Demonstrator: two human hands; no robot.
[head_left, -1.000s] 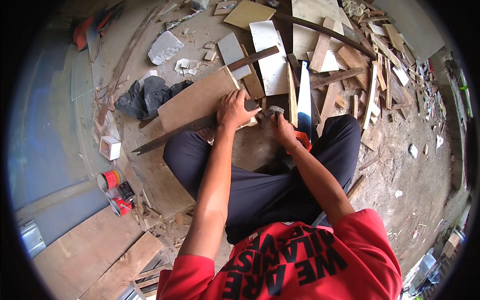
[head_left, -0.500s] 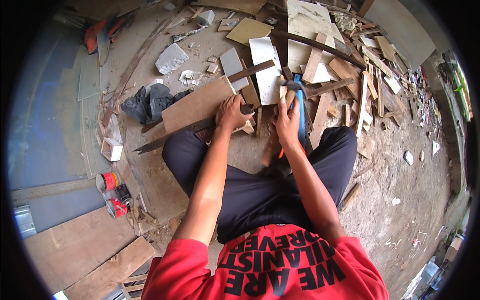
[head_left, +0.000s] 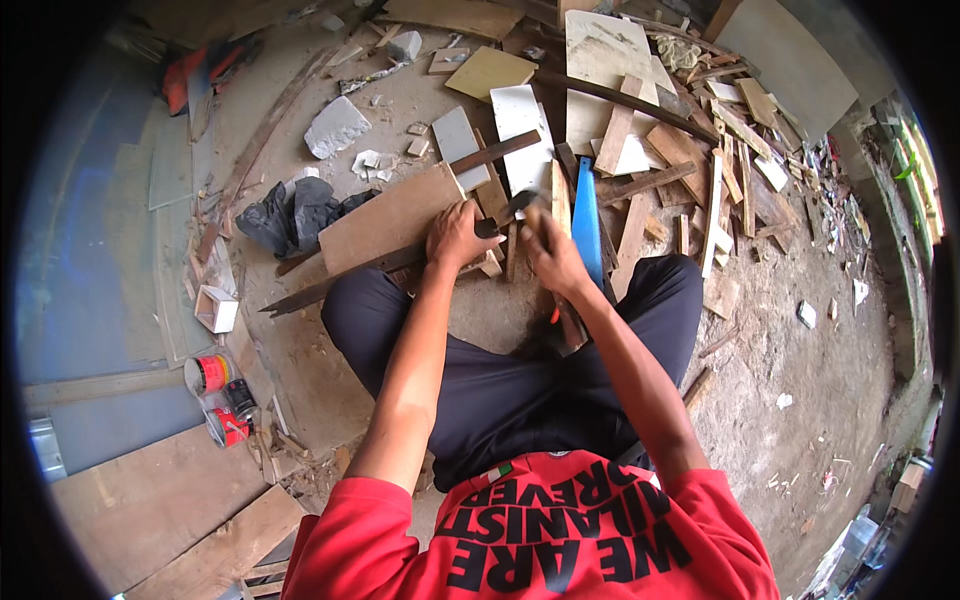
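Hammer (head_left: 515, 205): right hand (head_left: 553, 255) is closing around its handle; left hand (head_left: 455, 235) is pressing a wooden strip (head_left: 495, 255) beside the plywood board (head_left: 390, 215), scraps crowding ahead.

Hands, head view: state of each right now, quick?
Left hand: closed, pressing on the wood board at its edge.
Right hand: closed around a dark-headed hammer; the grip on the handle is mostly hidden.
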